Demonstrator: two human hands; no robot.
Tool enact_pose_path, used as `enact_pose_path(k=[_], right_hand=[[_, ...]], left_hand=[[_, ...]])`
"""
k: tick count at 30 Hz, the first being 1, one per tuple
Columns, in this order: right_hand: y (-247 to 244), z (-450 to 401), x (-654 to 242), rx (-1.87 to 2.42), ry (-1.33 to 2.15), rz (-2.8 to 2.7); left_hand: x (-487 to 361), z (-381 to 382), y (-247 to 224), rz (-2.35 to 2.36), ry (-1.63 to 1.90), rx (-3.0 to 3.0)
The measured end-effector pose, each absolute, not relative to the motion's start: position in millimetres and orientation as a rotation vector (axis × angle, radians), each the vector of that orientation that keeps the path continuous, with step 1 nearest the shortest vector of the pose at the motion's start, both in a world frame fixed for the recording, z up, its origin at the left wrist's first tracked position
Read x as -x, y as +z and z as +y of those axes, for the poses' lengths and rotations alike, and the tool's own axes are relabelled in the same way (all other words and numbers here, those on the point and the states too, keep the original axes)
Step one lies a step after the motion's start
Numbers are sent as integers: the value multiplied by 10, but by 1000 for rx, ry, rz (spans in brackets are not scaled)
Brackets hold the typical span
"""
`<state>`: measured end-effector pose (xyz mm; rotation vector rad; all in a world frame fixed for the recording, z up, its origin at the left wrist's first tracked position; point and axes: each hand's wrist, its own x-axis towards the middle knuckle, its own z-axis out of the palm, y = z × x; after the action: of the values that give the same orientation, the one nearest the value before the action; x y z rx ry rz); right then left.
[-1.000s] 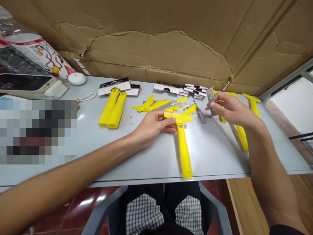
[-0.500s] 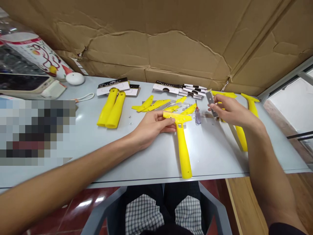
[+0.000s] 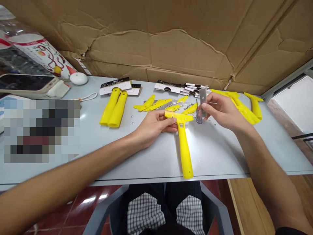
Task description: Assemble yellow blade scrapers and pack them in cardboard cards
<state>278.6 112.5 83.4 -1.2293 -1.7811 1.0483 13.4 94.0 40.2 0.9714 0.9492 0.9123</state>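
My left hand [image 3: 160,122] is closed on the head of a yellow plastic scraper handle [image 3: 185,150], whose grip points toward the table's front edge. Between thumb and fingers, my right hand [image 3: 218,107] pinches a flat metal blade [image 3: 202,98] with holes in it, held upright to the right of the scraper head. Just behind that blade, a screwdriver [image 3: 199,119] with a clear purple handle is partly covered. Several yellow head pieces [image 3: 158,104] lie beyond my left hand, with metal strips and small screws [image 3: 189,107] among them.
Two yellow grips [image 3: 114,109] lie at left against printed cards [image 3: 116,86]. More cards [image 3: 168,87] sit at the back, and yellow scraper handles [image 3: 254,106] lie at right. A phone [image 3: 26,81] and white mouse-shaped object [image 3: 78,78] are far left. Cardboard [image 3: 146,49] walls the back.
My right hand has moved left with the blade, closer to the scraper head and in front of the screwdriver. My left hand keeps its hold. The view has shifted slightly.
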Motion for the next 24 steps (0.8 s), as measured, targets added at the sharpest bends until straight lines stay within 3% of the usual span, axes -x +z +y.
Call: enact_pose_path(k=[16,24], right_hand=[[656,1057,-2558,1136,1133,-1923],[652,1095,-2603,1132,995,-1912]], left_hand=[[-133,930,402,923,894,-1032],[-158,884,426,935,832,-1052]])
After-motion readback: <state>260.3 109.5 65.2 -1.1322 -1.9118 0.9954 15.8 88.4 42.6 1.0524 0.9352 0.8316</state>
